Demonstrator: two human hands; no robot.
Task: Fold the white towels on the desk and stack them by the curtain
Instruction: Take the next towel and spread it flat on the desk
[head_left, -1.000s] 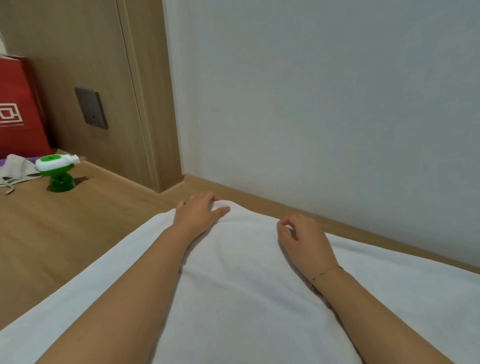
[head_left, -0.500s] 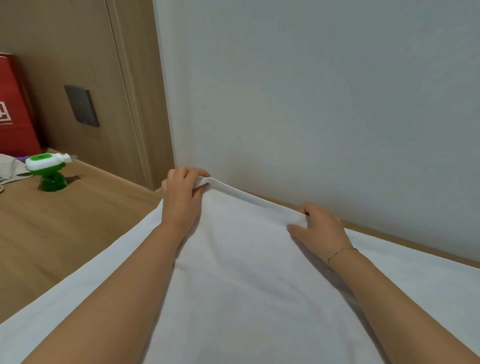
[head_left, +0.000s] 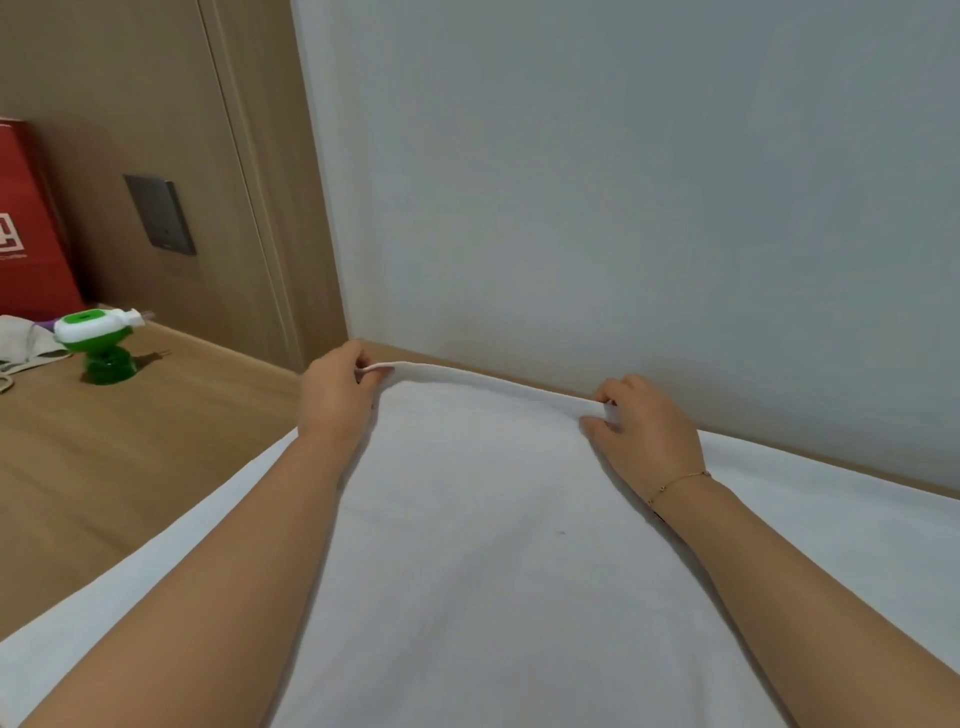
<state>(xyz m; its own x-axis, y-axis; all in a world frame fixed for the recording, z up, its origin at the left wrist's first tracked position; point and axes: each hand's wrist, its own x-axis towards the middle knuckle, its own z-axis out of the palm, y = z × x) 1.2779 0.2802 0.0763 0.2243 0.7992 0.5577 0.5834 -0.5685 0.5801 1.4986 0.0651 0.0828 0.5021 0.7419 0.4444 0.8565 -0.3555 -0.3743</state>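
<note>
Towel (head_left: 483, 519) lay spread on the tabletop (head_left: 130, 467), against its far edge; left hand (head_left: 335, 397) and right hand (head_left: 641, 426) each pinched that far hem, lifting it, probably to fold it toward the near edge.

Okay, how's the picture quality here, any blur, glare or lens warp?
Head view: soft, even light, no glare; faint shadows under the forearms on the white cloth towel. Wide-angle warp bows the wood wall panel. Left hand and right hand, pinching the towel's far edge, look sharp.
</note>
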